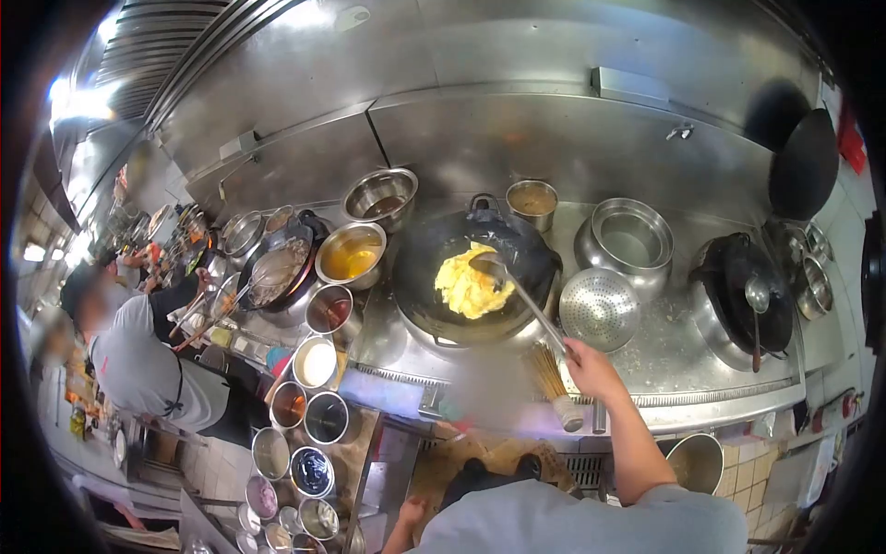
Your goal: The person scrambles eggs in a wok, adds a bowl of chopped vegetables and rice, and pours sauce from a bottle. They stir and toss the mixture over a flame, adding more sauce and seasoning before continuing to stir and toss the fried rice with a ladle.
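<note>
My right hand (591, 371) is closed around the handle of a ladle (533, 307). The ladle's bowl rests against a mass of yellow scrambled egg (459, 284) in a large black wok (420, 263). Low beside my body hangs my left hand (413, 511), its fingers curled with nothing showing in them. Under my right forearm, a bamboo wok brush (551, 374) lies at the stove's front edge. A round perforated strainer (600, 309) sits just right of the wok.
Left of the wok stand a bowl of yellow liquid (353, 256) and several seasoning tins (315, 362). A metal pot (629, 242) and a second wok (734, 295) with a ladle are to the right. A co-worker (152, 360) works at the left.
</note>
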`<state>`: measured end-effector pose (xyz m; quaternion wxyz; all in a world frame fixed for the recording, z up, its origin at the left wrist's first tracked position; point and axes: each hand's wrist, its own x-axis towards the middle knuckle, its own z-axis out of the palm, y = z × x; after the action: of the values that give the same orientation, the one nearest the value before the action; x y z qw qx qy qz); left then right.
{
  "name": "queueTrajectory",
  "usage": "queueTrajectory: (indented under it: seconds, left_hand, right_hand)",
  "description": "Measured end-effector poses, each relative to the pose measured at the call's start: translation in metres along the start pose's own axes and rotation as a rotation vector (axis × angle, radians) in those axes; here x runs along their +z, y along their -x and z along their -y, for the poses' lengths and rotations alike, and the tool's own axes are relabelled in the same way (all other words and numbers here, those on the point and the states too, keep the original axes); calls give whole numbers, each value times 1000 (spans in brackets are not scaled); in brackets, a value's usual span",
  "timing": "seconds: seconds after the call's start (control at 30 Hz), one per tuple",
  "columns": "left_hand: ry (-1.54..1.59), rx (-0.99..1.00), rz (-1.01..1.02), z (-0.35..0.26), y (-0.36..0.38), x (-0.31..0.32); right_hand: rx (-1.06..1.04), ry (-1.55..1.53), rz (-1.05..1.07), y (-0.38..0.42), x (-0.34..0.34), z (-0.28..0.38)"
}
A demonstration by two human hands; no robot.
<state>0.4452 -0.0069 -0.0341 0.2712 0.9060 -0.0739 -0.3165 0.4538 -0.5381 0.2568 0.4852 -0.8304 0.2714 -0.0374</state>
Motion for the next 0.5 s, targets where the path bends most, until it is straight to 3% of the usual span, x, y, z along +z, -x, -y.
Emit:
queueTrajectory:
  seconds: [0.03, 0.1, 0.13, 0.2, 0.3, 0.37, 0.4, 0.43, 0.47, 0.5]
  left_hand:
    - [-55, -122, 65, 6, 8, 3]
    - [-173, -242, 175, 23, 13, 12]
    - [-228, -165, 201, 37, 11, 18]
    - [-292, -26, 226, 51, 1, 25]
    - [-353, 231, 166, 53, -34, 12]
    - [-416, 490, -18, 48, -69, -6]
    - [-9, 241, 54, 50, -76, -16]
    - [412, -2, 25, 14, -67, -44]
    - [716, -171, -28, -21, -61, -72]
    - [735, -157, -59, -2, -81, -64]
  right_hand:
    - [-262, 298, -141, -7, -1, -1]
    - [-74, 312, -98, -19, 21, 46]
    - [-115, 378, -94, -35, 44, 39]
    - [0, 186, 37, -18, 51, 84]
    - [-206, 131, 7, -16, 80, 42]
    - [-367, 111, -38, -4, 65, 6]
    - [-260, 92, 34, 9, 39, 15]
    - [-115, 179, 79, 28, 10, 48]
    - [-229, 219, 42, 15, -4, 33]
    - [-220, 328, -56, 8, 8, 43]
